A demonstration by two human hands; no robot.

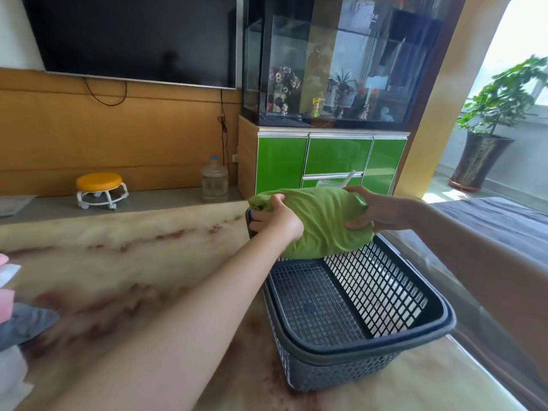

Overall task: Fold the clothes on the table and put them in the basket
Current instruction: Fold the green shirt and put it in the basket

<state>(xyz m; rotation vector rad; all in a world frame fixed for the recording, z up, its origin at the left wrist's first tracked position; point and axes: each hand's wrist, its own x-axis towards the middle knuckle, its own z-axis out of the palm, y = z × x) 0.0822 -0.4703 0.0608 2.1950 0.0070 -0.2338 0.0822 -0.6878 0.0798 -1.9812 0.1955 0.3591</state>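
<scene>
A folded green garment (320, 221) hangs over the far end of the dark grey mesh basket (385, 339), which stands on the marbled table (118, 256). My left hand (274, 219) grips the garment's left end, fingers curled round the bunched cloth. My right hand (373, 212) holds the right end, thumb under and fingers over. The basket's floor shows bare below the garment. More clothes, pink (6, 304) and grey (23, 324), lie at the table's left edge, partly out of view.
Beyond the table stand an orange-topped rolling stool (99, 188), a water jug (214, 182), a green cabinet (326, 161) with a glass tank on it, and a wall TV (133, 37). A potted plant (489, 137) stands at the right.
</scene>
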